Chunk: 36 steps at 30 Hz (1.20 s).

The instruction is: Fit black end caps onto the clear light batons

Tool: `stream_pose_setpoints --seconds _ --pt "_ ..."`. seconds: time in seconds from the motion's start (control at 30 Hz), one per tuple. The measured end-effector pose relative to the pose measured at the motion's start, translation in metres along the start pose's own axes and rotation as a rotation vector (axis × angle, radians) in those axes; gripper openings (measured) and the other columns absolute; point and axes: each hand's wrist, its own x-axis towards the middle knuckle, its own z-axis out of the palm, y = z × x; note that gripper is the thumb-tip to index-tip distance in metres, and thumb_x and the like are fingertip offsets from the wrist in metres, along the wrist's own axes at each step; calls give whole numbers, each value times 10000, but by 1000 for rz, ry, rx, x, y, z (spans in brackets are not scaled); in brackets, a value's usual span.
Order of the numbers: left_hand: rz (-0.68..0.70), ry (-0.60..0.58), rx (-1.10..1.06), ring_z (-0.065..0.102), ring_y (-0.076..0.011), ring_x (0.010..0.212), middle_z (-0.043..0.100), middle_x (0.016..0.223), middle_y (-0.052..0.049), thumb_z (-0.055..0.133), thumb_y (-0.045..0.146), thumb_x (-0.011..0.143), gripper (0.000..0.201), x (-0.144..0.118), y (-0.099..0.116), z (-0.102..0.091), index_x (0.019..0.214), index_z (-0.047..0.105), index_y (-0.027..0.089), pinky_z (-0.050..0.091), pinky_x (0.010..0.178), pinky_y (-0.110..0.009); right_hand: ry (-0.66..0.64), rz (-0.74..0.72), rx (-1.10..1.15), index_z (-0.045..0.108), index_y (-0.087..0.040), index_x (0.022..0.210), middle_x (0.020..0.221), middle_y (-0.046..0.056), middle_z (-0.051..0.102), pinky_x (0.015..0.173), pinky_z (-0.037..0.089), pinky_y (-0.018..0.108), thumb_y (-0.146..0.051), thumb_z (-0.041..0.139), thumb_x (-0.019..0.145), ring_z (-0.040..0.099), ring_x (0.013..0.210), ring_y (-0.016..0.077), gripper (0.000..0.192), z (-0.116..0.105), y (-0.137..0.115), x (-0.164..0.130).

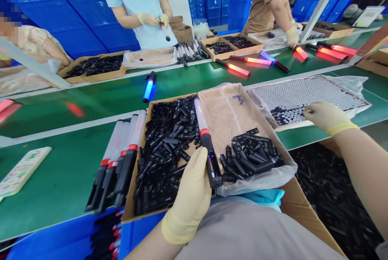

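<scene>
My left hand (190, 195), in a cream glove, holds a baton light (205, 138) by its black handle; its clear tube points away over a cardboard box (131, 199) of small black parts. My right hand (325, 116), also gloved, reaches right and pinches something at the edge of a tray of batteries (306, 94). A plastic-lined box (224, 110) in front of me holds a heap of black caps (248, 157).
Several finished batons (121, 159) lie left of the box. Lit batons (239, 68) ride the green conveyor (100, 98). Two other people (139, 5) work across the belt. A carton of black parts (327, 199) sits at my right.
</scene>
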Motion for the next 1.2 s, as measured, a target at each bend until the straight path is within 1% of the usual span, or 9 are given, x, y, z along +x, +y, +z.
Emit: stream_pose_setpoints --seconds 0.1,0.23,0.33,0.47,0.7,0.9,1.03,1.1,1.2 --pt "-6 -14 -14 594 -119 656 697 783 -14 847 406 769 300 0 -2 0 934 737 182 498 612 -217 11 83 97 744 -172 835 826 104 717 669 410 322 -226 674 830 613 727 173 89 -25 -37 -23" --pt "-17 -42 -32 583 -121 653 664 752 2 831 404 786 285 2 -8 0 904 704 178 489 624 -228 78 88 686 715 -183 911 752 63 710 665 499 276 -234 608 866 653 663 145 127 -51 -125 -81" --pt "-21 -45 -15 582 -134 644 672 753 -8 784 433 832 298 2 -10 -2 959 708 174 486 621 -250 -163 -182 1027 685 -201 924 754 21 706 605 528 250 -298 650 862 643 609 126 121 -54 -196 -132" --pt "71 -88 -22 649 -178 835 722 907 -37 747 405 871 279 -2 -7 -10 1033 730 178 517 804 -291 -422 -380 1086 663 -216 953 807 -4 694 636 547 226 -271 633 896 654 678 114 85 -44 -253 -174" --pt "135 -82 -3 644 -176 893 713 944 -31 709 405 903 231 -8 -1 -37 959 714 181 491 878 -299 -566 -472 958 681 -213 929 688 -24 652 543 499 221 -310 608 947 609 589 114 123 -39 -276 -185" --pt "161 -35 2 628 -159 902 709 996 -29 661 362 941 220 -9 10 -56 1068 717 192 482 864 -281 -71 -994 470 717 -148 954 927 99 698 739 551 342 -176 497 987 659 820 207 224 -27 -292 -199" --pt "185 32 16 621 -155 874 713 967 -30 685 345 922 206 -10 14 -67 1045 719 184 480 820 -271 1 -1277 262 750 -108 1015 1002 139 709 674 535 379 -129 467 962 631 788 228 288 -28 -301 -205" --pt "186 41 -4 614 -148 819 711 922 -28 694 374 913 217 -9 17 -72 998 719 176 478 777 -267 -32 -1294 292 753 -135 1074 1078 134 713 728 548 379 -139 461 975 647 857 224 308 -28 -302 -195" --pt "218 89 -55 580 -124 699 687 820 -14 698 425 906 255 -8 28 -78 936 698 172 458 672 -249 -88 -1161 355 742 -184 1142 1143 111 707 871 545 369 -208 453 1019 663 998 210 315 -18 -301 -161"
